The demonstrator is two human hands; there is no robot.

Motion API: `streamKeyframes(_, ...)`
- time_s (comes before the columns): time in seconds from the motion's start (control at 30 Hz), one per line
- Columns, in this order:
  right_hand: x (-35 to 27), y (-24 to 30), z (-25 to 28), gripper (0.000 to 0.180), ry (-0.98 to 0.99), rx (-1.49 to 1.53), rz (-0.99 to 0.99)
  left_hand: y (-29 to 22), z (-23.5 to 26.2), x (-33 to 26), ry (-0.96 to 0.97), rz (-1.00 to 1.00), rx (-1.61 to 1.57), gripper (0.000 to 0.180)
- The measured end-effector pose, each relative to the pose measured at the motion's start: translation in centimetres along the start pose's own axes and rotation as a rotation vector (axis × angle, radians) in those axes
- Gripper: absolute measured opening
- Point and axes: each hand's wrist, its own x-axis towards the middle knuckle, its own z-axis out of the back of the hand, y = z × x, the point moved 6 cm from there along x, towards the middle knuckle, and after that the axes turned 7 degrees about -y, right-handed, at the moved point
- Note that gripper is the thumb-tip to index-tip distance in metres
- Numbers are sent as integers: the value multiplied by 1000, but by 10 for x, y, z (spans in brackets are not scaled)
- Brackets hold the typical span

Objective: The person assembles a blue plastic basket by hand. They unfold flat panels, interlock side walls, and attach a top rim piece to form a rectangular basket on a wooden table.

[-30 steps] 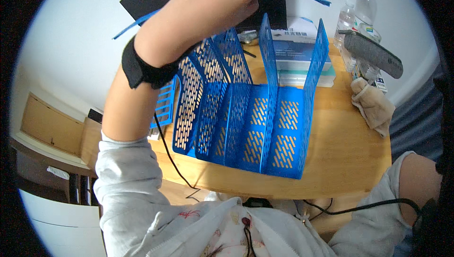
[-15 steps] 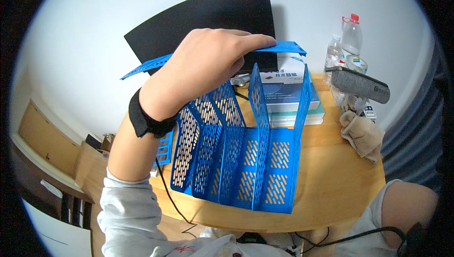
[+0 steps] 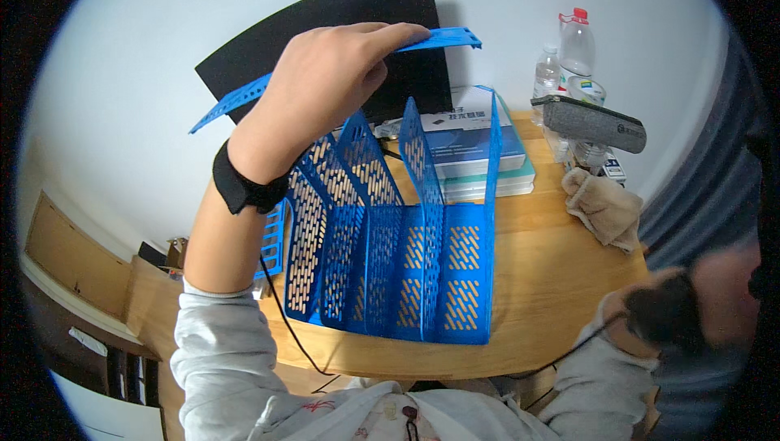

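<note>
Blue file rack point(image 3: 382, 254) on table point(image 3: 561, 278), dividers upright. L hand point(image 3: 317, 84) grips blue panel point(image 3: 445, 38) above it, fingers point(image 3: 406, 32) closed on it, blk monitor point(image 3: 349, 6) behind. R hand point(image 3: 727, 295) blurred, far R; can't tell fingers' state.

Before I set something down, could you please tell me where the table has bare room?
The table is bare between the blue rack, books and cloth. Bottles and a gray case crowd the far right; the rack fills the middle.
</note>
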Motion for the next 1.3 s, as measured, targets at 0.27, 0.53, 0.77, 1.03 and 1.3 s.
streamKeyframes(0.27, -101, -167, -32, 91, 284, -102, -759, -6, -2, 4, 25, 34, -87, 44)
streamKeyframes(0.53, -129, -180, -61, 101, 456, -63, -706, -15, -15, 12, 112, 12, -85, 41)
streamKeyframes(0.77, -140, -186, -66, 91, 314, -40, -651, -18, -18, 17, 85, 22, -260, 40)
streamKeyframes(1.03, -144, -190, -68, 83, 261, -39, -587, -19, -17, 3, 185, 146, -510, 40)
streamKeyframes(1.3, -146, -195, -64, 79, 230, -106, -581, -22, -16, -11, 206, 148, -566, 37)
